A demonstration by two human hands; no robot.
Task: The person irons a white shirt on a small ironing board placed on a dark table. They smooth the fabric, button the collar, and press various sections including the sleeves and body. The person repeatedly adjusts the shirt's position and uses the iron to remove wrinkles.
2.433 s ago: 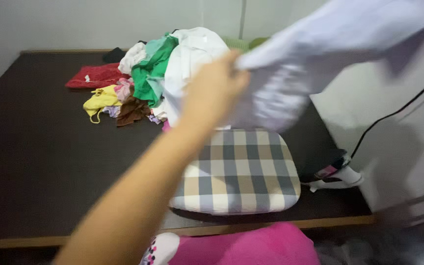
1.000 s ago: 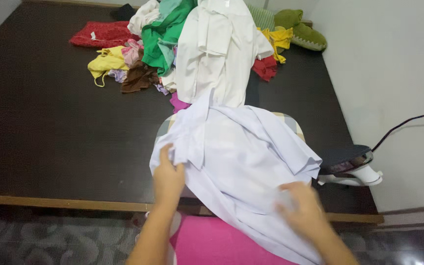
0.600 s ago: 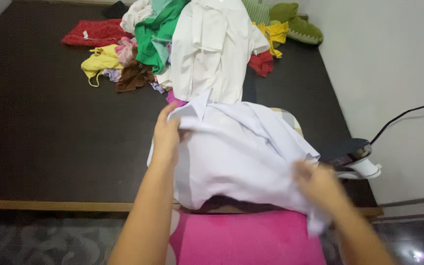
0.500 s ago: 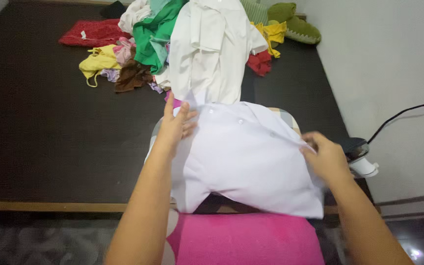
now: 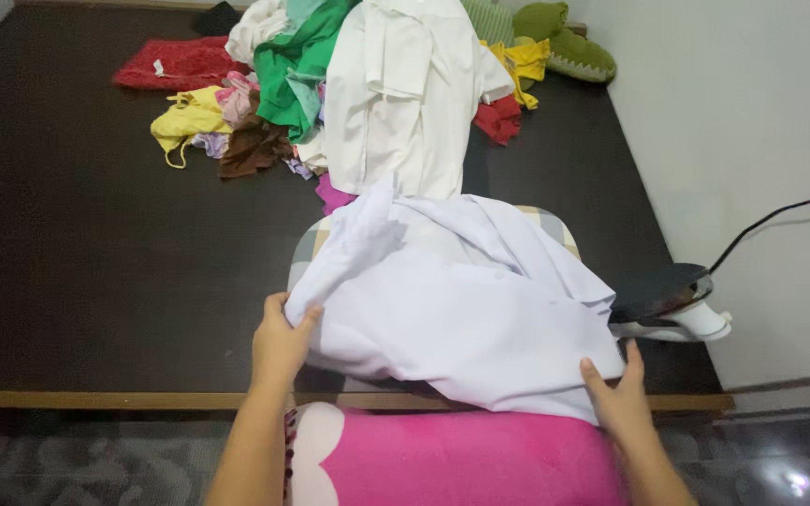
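A pale white shirt (image 5: 461, 300) lies crumpled over a checked cushion (image 5: 309, 245) on the dark table. My left hand (image 5: 281, 339) grips the shirt's near left edge. My right hand (image 5: 615, 395) holds the shirt's near right corner, just in front of the table's wooden edge. Most of the cushion is hidden under the shirt.
A heap of clothes (image 5: 330, 84) in white, green, yellow, red and brown sits at the back of the dark table (image 5: 96, 244). An iron (image 5: 667, 305) with a black cord stands at the right by the wall. Pink fabric (image 5: 461, 459) covers my lap.
Both hands have slid from the shirt's far collar and right side to its near edge. The shirt is now pulled toward me and more bunched.
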